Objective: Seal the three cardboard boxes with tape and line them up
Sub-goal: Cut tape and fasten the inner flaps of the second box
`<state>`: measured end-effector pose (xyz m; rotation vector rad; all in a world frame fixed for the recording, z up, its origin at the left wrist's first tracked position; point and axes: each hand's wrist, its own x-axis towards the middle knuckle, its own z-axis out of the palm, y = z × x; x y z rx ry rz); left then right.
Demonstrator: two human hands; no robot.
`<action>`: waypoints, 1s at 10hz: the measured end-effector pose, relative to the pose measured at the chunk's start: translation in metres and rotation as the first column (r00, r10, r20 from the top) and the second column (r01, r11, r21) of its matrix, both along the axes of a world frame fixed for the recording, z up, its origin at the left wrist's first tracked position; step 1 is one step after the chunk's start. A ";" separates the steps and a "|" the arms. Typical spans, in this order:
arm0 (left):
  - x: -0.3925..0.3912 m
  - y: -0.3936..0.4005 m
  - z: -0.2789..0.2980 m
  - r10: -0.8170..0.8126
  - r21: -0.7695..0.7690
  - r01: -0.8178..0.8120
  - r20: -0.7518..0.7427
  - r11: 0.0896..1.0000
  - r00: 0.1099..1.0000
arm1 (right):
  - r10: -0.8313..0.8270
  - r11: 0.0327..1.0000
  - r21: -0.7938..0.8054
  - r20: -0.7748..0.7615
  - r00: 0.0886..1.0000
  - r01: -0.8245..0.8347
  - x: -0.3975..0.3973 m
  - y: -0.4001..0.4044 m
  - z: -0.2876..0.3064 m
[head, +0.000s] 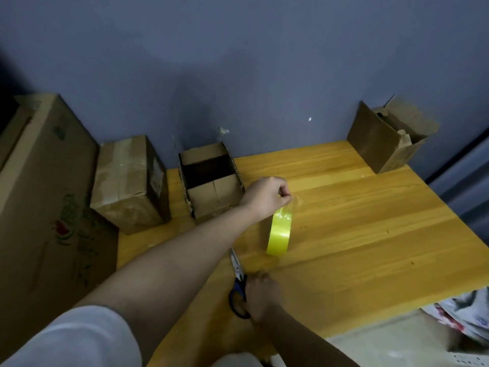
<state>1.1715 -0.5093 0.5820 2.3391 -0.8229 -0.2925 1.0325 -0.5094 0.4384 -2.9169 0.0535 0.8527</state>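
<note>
At the near edge of the wooden table [370, 221], toward six o'clock, the right hand [260, 294] curls round the blue handles of the scissors [238, 284], which lie flat with their long axis running near to far, blades pointing to about eleven o'clock. Just beyond, the yellow tape roll [280, 231] stands on edge, its round face turned toward nine o'clock, hanging from or just touching the table; I cannot tell which. Above it the left hand [267, 198] pinches the clear free end of the tape and draws it up off the roll. The step in hand looks like pulling a length of tape, so the next move likely calls for the scissors to rise and cut across the strip. Farther off, at eleven o'clock, an open box [211, 181] lies with its mouth upward and flaps unsealed; left of it at ten o'clock a closed box [127, 184] already carries old tape. At one o'clock a torn box [383, 136] stands well apart against the wall, so lining up remains undone.
</note>
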 end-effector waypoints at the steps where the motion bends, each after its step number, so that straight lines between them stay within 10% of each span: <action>1: 0.001 0.001 -0.001 0.008 0.002 -0.008 -0.004 1.000 1.000 | -0.023 1.000 -0.012 -0.022 1.000 0.022 -0.008 -0.005 0.011; 6: 0.005 0.001 0.000 -0.012 0.029 0.013 -0.051 1.000 0.999 | -0.253 0.908 0.394 0.254 0.934 0.140 -0.044 -0.130 0.099; 10: 0.005 -0.001 0.000 0.002 0.022 -0.001 -0.048 1.000 0.999 | -0.390 0.909 0.243 0.214 0.895 0.338 -0.034 -0.210 0.119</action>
